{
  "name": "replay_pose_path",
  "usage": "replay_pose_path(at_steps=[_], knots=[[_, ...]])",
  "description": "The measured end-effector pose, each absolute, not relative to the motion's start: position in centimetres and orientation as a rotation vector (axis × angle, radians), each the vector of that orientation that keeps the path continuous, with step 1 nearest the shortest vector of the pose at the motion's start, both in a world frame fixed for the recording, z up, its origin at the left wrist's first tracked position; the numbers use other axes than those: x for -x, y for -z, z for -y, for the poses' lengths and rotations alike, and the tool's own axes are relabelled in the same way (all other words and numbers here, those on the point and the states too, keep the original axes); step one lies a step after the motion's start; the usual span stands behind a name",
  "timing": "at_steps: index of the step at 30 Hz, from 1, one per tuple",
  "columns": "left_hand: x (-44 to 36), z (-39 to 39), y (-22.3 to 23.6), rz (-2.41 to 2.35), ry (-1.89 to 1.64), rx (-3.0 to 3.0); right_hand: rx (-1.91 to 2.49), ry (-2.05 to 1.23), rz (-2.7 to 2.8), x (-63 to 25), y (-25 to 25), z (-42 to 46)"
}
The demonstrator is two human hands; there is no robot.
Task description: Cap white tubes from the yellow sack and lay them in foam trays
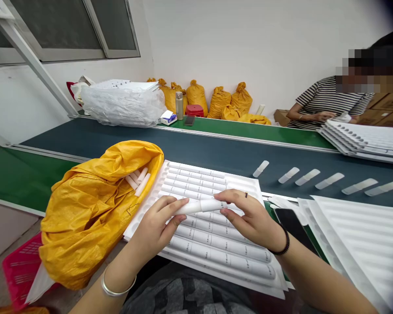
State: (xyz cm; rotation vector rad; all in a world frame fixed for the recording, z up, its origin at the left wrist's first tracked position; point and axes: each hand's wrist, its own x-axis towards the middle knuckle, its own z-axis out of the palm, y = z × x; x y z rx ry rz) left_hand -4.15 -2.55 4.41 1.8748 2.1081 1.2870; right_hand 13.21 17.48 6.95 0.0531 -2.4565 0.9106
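Note:
A slim white plastic tube (196,206) lies level between my two hands. Its left part is plain and its right part slightly wider, with small dark print near the right end. My left hand (160,220) pinches the plain end between thumb and fingers. The printed end is pinched by my right hand (252,216). Just beneath is a white moulded tray (242,181), its grooves filled with rows of white tubes bearing small print. To the left, an open yellow woven sack (85,213) shows several plain white tubes (143,185) in its mouth.
Several translucent tubes (329,180) lie on the dark conveyor belt (209,141). Stacked white trays (363,235) and a black phone (293,226) sit at right. A pink basket (22,261) is lower left. Across the belt, a person (330,100) works beside more trays (363,137).

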Motion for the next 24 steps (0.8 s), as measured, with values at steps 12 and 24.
replay_pose_path(at_steps=[12,24], knots=[[3.7,2.9,-4.8,-2.061,-1.279,-1.872,-0.177,-0.923,2.51,-12.3,-6.5,-17.3],[3.3,2.7,-4.8,-2.383,-1.045,-2.405,0.322,-1.979,2.157,-11.5,-5.5,-16.3]])
